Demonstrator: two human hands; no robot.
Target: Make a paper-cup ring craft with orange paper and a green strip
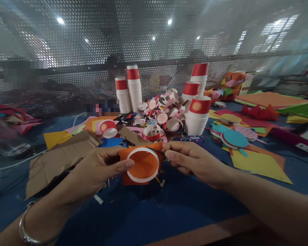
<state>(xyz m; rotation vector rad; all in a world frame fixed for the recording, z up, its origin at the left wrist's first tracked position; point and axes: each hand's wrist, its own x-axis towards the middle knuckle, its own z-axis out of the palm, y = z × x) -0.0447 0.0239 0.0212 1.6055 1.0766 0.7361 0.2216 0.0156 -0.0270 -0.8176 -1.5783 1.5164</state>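
Observation:
My left hand (100, 167) pinches an orange paper sheet (125, 177) together with a white ring (157, 167), its thumb on the ring's left edge. The ring lies against the orange sheet, which shows through its middle. At the right, my right hand (187, 159) has its fingers closed on a thin dark tool (156, 150), whose tip reaches along the top of the ring. The tool's handle is hidden in the fingers, and its exact kind cannot be made out.
Behind the hands lies a heap of cup pieces (170, 106) between stacks of paper cups (197, 116). Flattened cardboard (59, 157) rests at the left. Turquoise discs (234, 138) and yellow paper (259, 164) lie at the right. A perforated screen (154, 44) stands behind.

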